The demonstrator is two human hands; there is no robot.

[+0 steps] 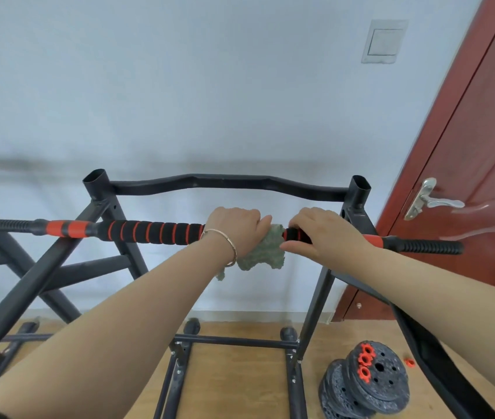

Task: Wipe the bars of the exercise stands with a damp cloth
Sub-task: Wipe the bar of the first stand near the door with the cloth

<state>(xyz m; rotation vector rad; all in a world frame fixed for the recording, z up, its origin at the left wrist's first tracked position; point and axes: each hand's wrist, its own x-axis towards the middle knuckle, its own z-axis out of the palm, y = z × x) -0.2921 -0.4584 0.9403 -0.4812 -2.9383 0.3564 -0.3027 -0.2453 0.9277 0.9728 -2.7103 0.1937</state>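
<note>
Head view: two bare forearms reach up from the bottom of the frame to one long bar [155, 232] that lies across the middle of the picture, wrapped in black foam with orange rings and ending in a threaded black tip at each side. The left hand [234, 225], with one thin bracelet [228, 247] at its wrist, curls over the bar and grips one green cloth [265, 252] against it; the loose part of the cloth hangs down under the bar, just left of centre-right. The right hand [321, 234] sits just beside it, fingers curled over the bar and thumb below, almost touching the cloth.

Behind the bar stands one black stand [228, 182] with two open tube tops and one wavy crossbar between them. A second stand [19, 255] shows in part at the left edge.

In the lower right, on the wooden floor [240, 388], lies one stack of black weight plates [370, 388]; their number cannot be told. Three orange nuts [364, 359] sit on the top plate and a fourth nut [410, 362] lies on the floor near it.

At the right edge is one red-brown door [482, 140] with one metal handle [430, 201], and in the upper right one wall switch [385, 40]
</note>
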